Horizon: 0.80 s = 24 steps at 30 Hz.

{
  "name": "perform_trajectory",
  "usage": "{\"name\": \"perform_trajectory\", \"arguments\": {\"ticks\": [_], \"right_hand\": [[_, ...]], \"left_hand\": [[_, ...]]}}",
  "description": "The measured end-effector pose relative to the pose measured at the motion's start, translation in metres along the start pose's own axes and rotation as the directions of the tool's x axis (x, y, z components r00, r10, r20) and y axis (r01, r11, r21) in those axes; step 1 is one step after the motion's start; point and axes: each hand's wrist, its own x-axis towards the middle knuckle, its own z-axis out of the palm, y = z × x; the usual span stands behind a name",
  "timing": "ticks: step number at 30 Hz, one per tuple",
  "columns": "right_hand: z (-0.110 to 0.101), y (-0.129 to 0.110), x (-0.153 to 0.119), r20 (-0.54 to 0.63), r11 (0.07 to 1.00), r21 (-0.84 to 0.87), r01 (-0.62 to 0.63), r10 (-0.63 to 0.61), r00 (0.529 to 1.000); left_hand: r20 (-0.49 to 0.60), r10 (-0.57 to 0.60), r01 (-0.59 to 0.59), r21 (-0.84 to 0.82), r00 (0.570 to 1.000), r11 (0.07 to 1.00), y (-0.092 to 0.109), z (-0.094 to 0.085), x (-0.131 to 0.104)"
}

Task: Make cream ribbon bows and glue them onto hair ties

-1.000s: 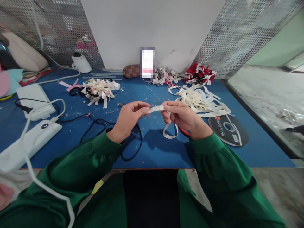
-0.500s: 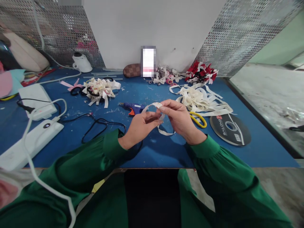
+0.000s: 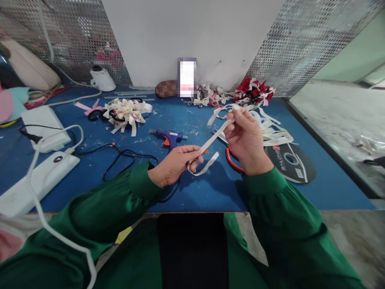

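Note:
A narrow cream ribbon (image 3: pixel 215 136) runs taut on a slant between my two hands. My left hand (image 3: pixel 185 160) pinches it low, and a loose end curls out below the fingers. Higher up and to the right, my right hand (image 3: pixel 245 132) is closed on the ribbon, with another loose end looping out to its left. Scissors with orange-red handles (image 3: pixel 233 159) lie partly hidden beneath my right hand. Left of the ribbon rests a blue glue gun (image 3: pixel 171 137). The pile of cream ribbon strips (image 3: pixel 270 130) is partly covered by my right hand.
A black ribbon spool (image 3: pixel 290 163) lies at the right. Ribbon bows (image 3: pixel 128 112) are heaped at the left, red bows (image 3: pixel 254 91) at the back. A phone (image 3: pixel 187 78) stands against the board. White power banks (image 3: pixel 39 182) and cables lie at the left.
My hands have moved apart, the right one up and rightward, drawing the ribbon straight between them. The glue gun and the orange-red scissor handles now show more fully.

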Motion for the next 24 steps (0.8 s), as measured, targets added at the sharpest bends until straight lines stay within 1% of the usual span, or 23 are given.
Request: {"name": "perform_trajectory", "arguments": {"ticks": [4, 7, 9, 12, 15, 16, 17, 18, 19, 20, 21, 22, 23, 24], "right_hand": [[-0.015, -0.006, 0.013, -0.108, 0.992, -0.073, 0.102, -0.11, 0.988], [-0.025, -0.008, 0.021, -0.147, 0.978, -0.032, 0.208, -0.21, 0.967], [-0.03, -0.008, 0.025, -0.143, 0.959, -0.041, 0.279, -0.282, 0.949], [-0.034, -0.008, 0.029, -0.114, 0.92, -0.163, 0.358, -0.378, 0.919], [-0.033, -0.004, 0.031, -0.097, 0.883, -0.237, 0.405, -0.436, 0.895], [-0.033, -0.002, 0.031, -0.076, 0.878, -0.279, 0.389, -0.424, 0.903], [-0.033, 0.0, 0.03, -0.04, 0.868, -0.357, 0.344, -0.382, 0.923], [-0.034, 0.002, 0.029, -0.001, 0.835, -0.474, 0.279, -0.318, 0.948], [-0.034, 0.004, 0.027, 0.019, 0.762, -0.612, 0.212, -0.254, 0.967], [-0.034, 0.005, 0.024, 0.029, 0.651, -0.743, 0.153, -0.197, 0.98], [-0.033, 0.005, 0.021, 0.038, 0.521, -0.845, 0.124, -0.174, 0.984], [-0.031, 0.005, 0.016, 0.059, 0.407, -0.904, 0.131, -0.186, 0.981], [-0.027, 0.003, 0.011, 0.122, 0.344, -0.922, 0.176, -0.172, 0.977], [-0.023, 0.002, 0.005, 0.218, 0.352, -0.903, 0.247, -0.12, 0.969]], "left_hand": [[-0.012, -0.019, 0.02, 0.081, 1.0, 0.996, -0.002, 0.0, 0.001], [0.013, -0.045, 0.043, 0.132, 0.999, 0.99, -0.003, -0.001, 0.0], [0.042, -0.075, 0.067, 0.162, 0.996, 0.984, -0.003, -0.001, 0.0], [0.101, -0.131, 0.109, 0.199, 0.986, 0.974, -0.001, -0.001, -0.002], [0.166, -0.174, 0.142, 0.188, 0.971, 0.972, 0.001, -0.001, -0.004], [0.181, -0.189, 0.158, 0.17, 0.965, 0.973, 0.002, -0.001, -0.004], [0.19, -0.203, 0.177, 0.144, 0.961, 0.974, 0.002, -0.002, -0.004], [0.198, -0.214, 0.195, 0.114, 0.956, 0.974, 0.002, -0.003, -0.004], [0.204, -0.219, 0.208, 0.078, 0.954, 0.975, 0.001, -0.004, -0.003], [0.207, -0.22, 0.216, 0.04, 0.953, 0.976, 0.001, -0.005, -0.002], [0.205, -0.214, 0.217, 0.006, 0.955, 0.976, 0.001, -0.006, -0.002], [0.195, -0.204, 0.212, -0.021, 0.959, 0.977, 0.001, -0.007, -0.001], [0.18, -0.195, 0.205, -0.039, 0.964, 0.978, 0.001, -0.008, 0.0], [0.163, -0.189, 0.2, -0.05, 0.968, 0.979, 0.002, -0.008, 0.0]]}}
